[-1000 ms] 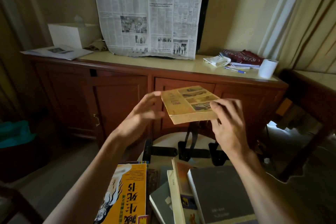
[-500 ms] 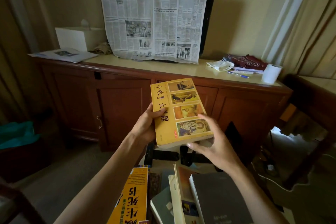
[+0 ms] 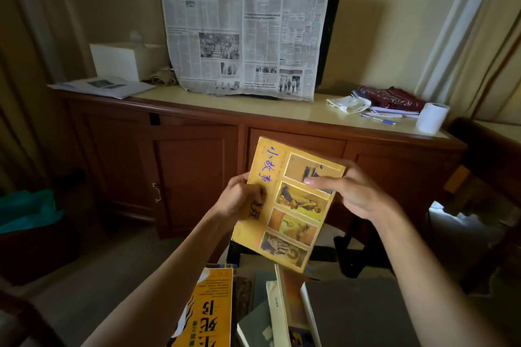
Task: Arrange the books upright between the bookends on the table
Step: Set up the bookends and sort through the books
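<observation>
Head view, held book: a yellow paperback (image 3: 287, 203) is held up in the air in front of the person, cover toward the camera, tilted with its top leaning left; blue handwritten characters run down the left of the cover and four small pictures down the right.
Head view, left hand (image 3: 239, 200): its grip is closed on the book's left edge, thumb over the cover; the fingers behind the book are hidden.
Head view, right hand (image 3: 358, 194): it holds the book's right edge, one finger laid across the top picture; the rest of its fingers go behind the book, so how tightly they curl cannot be told.
Head view, bookends (image 3: 346, 251): dark upright shapes show below and behind the book on the low surface (image 3: 328, 234); they are in shadow and partly covered, and their form is hard to make out.
Head view, other books: an orange-yellow book (image 3: 208, 313) lies at bottom centre-left, cut off by the frame edge; beside it a thin pale book (image 3: 277, 310) stands on edge, and a grey book (image 3: 358, 315) lies flat, also cut off below.
Head view, behind: a wooden sideboard (image 3: 197, 155) carries a newspaper (image 3: 242, 25) draped over a dark screen (image 3: 334, 28), mostly hidden, a white box (image 3: 118, 60), a pen (image 3: 380, 120) and a white roll (image 3: 431, 117).
</observation>
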`<state>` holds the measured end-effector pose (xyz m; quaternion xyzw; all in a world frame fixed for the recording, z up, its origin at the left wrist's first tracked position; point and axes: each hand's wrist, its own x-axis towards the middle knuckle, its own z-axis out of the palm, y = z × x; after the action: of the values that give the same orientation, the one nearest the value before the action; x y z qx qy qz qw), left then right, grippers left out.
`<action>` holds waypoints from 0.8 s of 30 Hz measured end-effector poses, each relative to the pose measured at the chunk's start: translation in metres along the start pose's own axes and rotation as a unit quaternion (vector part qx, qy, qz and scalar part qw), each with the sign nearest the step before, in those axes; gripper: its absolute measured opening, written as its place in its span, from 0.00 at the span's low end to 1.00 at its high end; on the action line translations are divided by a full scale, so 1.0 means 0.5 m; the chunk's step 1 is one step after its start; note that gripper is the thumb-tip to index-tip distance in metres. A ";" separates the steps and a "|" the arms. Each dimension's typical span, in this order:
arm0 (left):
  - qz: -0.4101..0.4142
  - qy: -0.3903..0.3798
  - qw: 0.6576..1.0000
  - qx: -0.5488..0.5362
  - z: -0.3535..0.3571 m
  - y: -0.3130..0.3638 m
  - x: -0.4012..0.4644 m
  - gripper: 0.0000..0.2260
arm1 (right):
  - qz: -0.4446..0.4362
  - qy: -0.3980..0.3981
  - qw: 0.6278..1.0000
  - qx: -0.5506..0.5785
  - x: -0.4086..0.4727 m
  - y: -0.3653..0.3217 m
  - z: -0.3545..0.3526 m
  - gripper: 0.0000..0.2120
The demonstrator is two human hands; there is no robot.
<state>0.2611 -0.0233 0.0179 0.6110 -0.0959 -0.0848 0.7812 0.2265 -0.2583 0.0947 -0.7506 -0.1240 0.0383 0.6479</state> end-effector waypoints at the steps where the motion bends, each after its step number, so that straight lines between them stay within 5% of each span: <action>1: 0.006 -0.002 0.999 0.036 0.002 -0.001 0.011 0.16 | -0.014 0.013 1.000 -0.024 0.003 0.002 0.002 0.17; 6: 0.065 0.025 0.974 0.217 0.019 0.031 0.057 0.15 | -0.078 0.186 0.964 -0.174 0.010 0.065 0.090 0.23; 9: -0.022 -0.022 0.984 0.175 0.005 0.050 0.083 0.27 | -0.104 0.240 0.954 -0.147 0.022 0.122 0.178 0.19; 12: -0.035 -0.026 0.956 0.289 0.005 0.057 0.080 0.29 | -0.112 0.236 0.958 -0.120 0.047 0.181 0.246 0.01; 16: -0.026 -0.024 0.859 0.511 0.005 0.025 0.081 0.26 | -0.048 0.209 0.972 -0.100 0.071 0.242 0.308 0.06; 24: -0.049 0.050 0.878 0.474 -0.019 0.004 0.076 0.19 | -0.048 0.068 0.983 -0.163 0.079 0.229 0.309 0.19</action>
<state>0.3000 -0.0234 0.0194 0.9154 -0.0551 -0.0367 0.3970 0.2463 -0.1150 -0.0379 -0.8402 -0.1199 -0.0645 0.5249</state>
